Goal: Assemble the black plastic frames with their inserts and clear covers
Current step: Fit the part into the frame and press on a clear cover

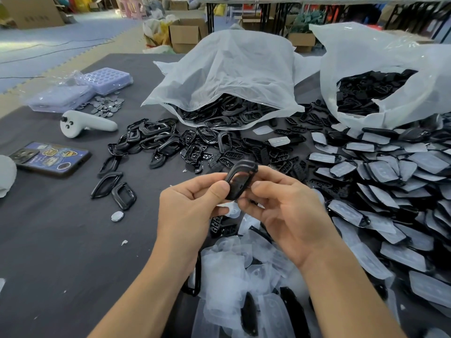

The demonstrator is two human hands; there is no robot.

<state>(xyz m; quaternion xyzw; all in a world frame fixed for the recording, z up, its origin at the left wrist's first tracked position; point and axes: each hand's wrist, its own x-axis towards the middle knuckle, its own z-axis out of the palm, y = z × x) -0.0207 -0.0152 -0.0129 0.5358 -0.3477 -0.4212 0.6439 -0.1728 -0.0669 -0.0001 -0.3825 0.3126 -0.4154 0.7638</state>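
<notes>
A glossy black plastic frame (240,180) is held up above the table between both hands. My left hand (192,211) pinches its left edge with thumb and fingers. My right hand (280,211) grips its right side, thumb on top. Loose black frames (156,140) lie scattered at the centre left. Small black inserts (288,164) lie behind my hands. Clear covers (234,272) are heaped under my wrists. Several frames fitted with clear covers (390,181) are piled on the right.
Two white plastic bags (231,69) (380,76) of black parts lie open at the back. A white controller (85,123), a phone (51,158), silver discs (107,106) and purple trays (105,79) sit on the dark table (61,240) at left.
</notes>
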